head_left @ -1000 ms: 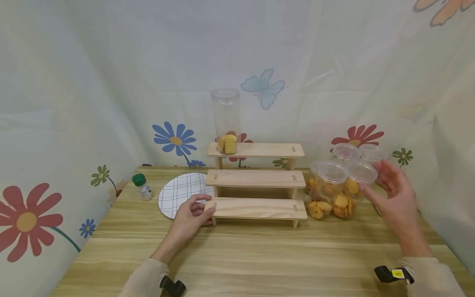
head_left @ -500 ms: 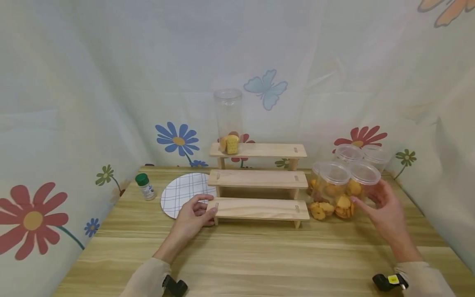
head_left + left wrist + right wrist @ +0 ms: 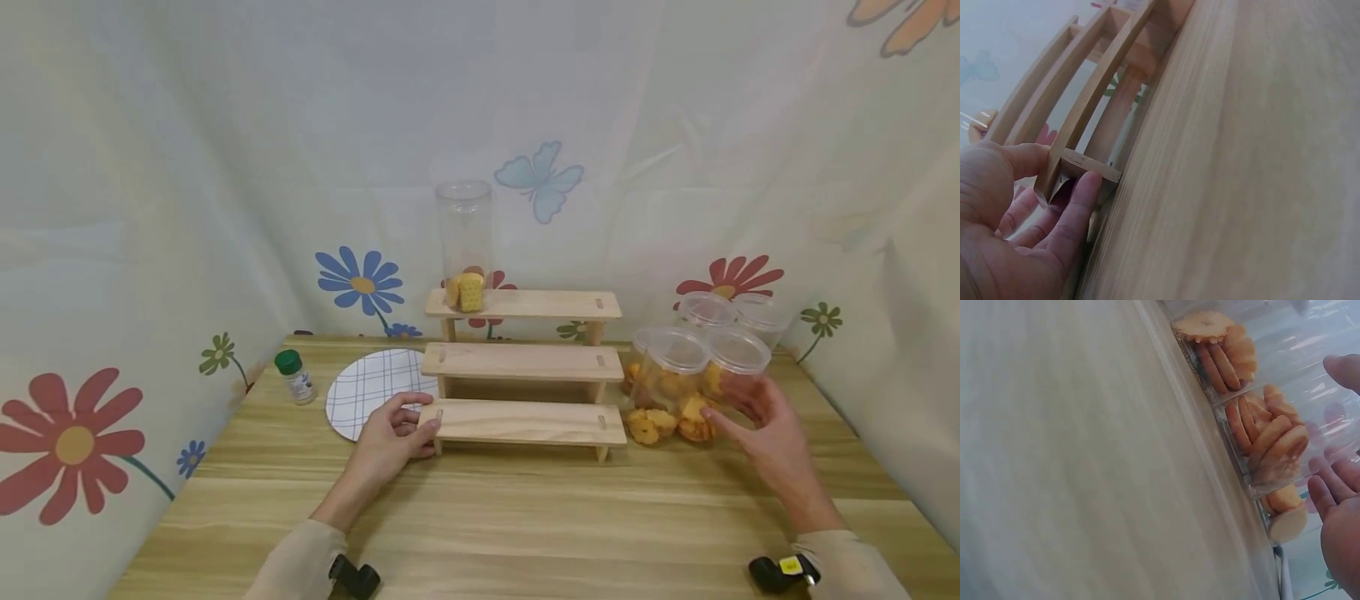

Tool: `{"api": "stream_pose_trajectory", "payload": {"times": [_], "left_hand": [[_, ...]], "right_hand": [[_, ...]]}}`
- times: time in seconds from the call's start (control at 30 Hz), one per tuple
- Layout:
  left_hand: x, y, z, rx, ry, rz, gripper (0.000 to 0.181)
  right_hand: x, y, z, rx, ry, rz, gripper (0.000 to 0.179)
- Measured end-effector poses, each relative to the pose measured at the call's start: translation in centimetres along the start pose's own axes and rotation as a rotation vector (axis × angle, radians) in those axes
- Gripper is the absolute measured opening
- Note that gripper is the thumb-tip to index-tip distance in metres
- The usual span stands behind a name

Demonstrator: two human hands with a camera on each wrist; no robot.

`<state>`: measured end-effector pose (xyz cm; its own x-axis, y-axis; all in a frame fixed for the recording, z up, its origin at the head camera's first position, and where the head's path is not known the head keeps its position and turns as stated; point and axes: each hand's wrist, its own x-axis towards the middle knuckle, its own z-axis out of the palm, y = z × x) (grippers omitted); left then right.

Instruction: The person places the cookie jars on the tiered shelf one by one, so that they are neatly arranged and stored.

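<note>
Left hand (image 3: 390, 433): pinching the left end of the pale wooden three-tier step stand (image 3: 525, 360), thumb on top of the lowest shelf (image 3: 528, 422), one finger against the supporting leg (image 3: 1100, 167). Right hand (image 3: 768, 425): released, thumb and fingers parted beside the clear cylindrical jar (image 3: 722, 375) with transparent lid and golden-brown biscuits (image 3: 693, 421) inside. Contact with the jar wall: cannot tell.

Jar position: upright on the brown wood-grain tabletop (image 3: 517, 525), right of the stand, at front right of a cluster. Immediately left: second clear lidded jar (image 3: 667, 383). Behind: further clear jars (image 3: 707, 310), partly hidden.

Stand position: upright, near table centre. On the left end of the top shelf (image 3: 547, 303): taller clear cylindrical jar (image 3: 465, 233), upright, yellow biscuits (image 3: 471, 293) at the bottom. Left of the stand: flat round white mat (image 3: 371, 387) with dark grid lines. Farther left: small labelled bottle (image 3: 300, 386) with green cap, upright. Backdrop: white sheet (image 3: 375, 125) with printed flowers and butterfly.
</note>
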<state>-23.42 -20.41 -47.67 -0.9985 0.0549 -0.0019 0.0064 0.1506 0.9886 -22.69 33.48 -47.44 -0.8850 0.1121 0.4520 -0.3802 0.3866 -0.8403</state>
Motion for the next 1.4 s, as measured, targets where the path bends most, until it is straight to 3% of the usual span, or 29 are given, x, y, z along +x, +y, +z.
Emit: {"api": "stream_pose_trajectory", "payload": {"times": [0.53, 0.9, 1.1, 1.4], "left_hand": [[0.2, -0.1, -0.1, -0.009, -0.008, 0.01, 0.045], [0.2, -0.2, 0.0, -0.006, -0.007, 0.008, 0.045], [0.1, -0.1, 0.1, 0.0, -0.005, 0.013, 0.045], [0.0, -0.2, -0.1, 0.0, -0.007, 0.015, 0.045]], "right_hand": [[0.0, 0.5, 0.0, -0.018, -0.049, -0.014, 0.054], [-0.2, 0.7, -0.2, -0.015, -0.033, 0.023, 0.065], [-0.1, 0.6, -0.3, 0.08, -0.018, 0.028, 0.067], [0.4, -0.3, -0.9, 0.179, 0.042, 0.029, 0.056]]}}
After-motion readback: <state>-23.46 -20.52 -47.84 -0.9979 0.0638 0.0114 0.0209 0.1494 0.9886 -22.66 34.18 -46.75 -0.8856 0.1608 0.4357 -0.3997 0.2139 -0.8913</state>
